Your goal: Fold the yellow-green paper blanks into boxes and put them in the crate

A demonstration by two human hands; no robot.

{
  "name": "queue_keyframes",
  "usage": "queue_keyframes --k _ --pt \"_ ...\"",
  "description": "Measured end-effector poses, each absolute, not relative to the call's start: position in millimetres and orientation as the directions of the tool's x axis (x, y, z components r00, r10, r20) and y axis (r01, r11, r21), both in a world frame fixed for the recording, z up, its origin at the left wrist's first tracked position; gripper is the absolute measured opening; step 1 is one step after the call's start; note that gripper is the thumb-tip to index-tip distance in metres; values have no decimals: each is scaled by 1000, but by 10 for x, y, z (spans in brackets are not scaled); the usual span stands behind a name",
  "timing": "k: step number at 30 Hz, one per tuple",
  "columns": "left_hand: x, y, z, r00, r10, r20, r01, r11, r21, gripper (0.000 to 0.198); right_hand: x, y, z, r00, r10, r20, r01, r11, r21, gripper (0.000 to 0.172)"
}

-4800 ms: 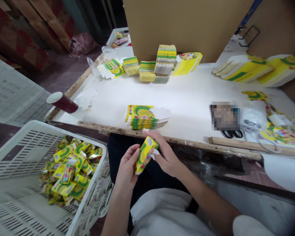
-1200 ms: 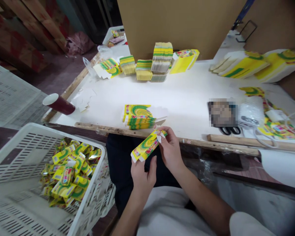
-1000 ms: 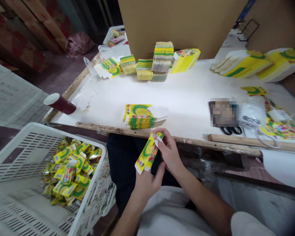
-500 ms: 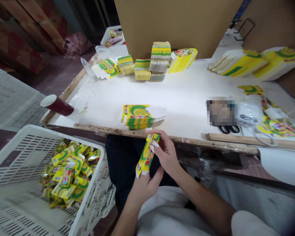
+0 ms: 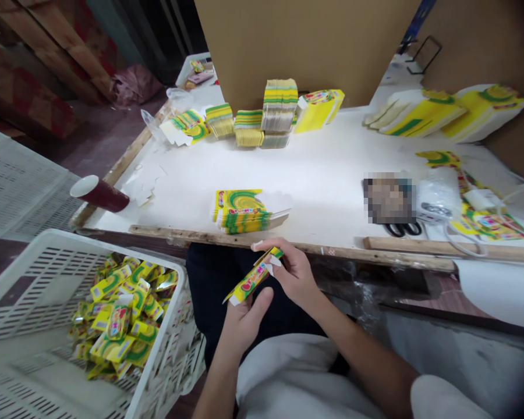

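Whereas the carton stood steeply on end half a second ago, it now slants lower, top end toward the table edge and bottom end down to the left. It has also turned: a narrow side with red lettering faces the camera, where the broad green-and-yellow face showed before.

Right hand: fingers closed on the top end, a white flap showing at the fingertips. Its place has hardly shifted.

Left hand: has come up under the bottom end, loosely curled, with the thumb raised beside the carton. Fingers appear to touch the white bottom edge. It looks like a light support rather than a firm pinch, but I cannot tell for sure.

Carton position: in the air over the lap, just below the table edge, clear of the table.

Reading: the carton is being rotated between both hands, and the work is at its top flaps. The bottom end looks open. No carton has left the hands since 4.8 s ago.

Unchanged: stack of flat blanks near the table edge, crate of finished cartons at left, cup on its side.
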State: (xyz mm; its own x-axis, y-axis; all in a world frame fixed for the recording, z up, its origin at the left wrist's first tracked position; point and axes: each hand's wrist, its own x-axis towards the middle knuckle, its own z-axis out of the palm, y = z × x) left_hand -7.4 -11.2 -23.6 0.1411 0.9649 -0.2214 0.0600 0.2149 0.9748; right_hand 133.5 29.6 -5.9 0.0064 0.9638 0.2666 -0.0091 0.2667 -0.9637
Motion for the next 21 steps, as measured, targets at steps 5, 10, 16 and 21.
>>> queue_keyframes --k 5,10,16,21 --pt "-121 -87 -189 67 957 -283 30 281 959 39 1373 288 -43 -121 947 298 23 303 -953 12" --pt "-89 -77 -144 34 936 -351 -10 352 936 45 1366 280 -19 -144 948 284 59 295 -954 9" --pt "-71 -25 -105 48 957 -287 73 283 956 38 1303 372 -154 -36 989 143 -82 140 -987 3" --pt "-80 -6 -139 -62 995 -79 73 83 994 30 1295 522 -289 252 966 50 -215 107 -971 4"
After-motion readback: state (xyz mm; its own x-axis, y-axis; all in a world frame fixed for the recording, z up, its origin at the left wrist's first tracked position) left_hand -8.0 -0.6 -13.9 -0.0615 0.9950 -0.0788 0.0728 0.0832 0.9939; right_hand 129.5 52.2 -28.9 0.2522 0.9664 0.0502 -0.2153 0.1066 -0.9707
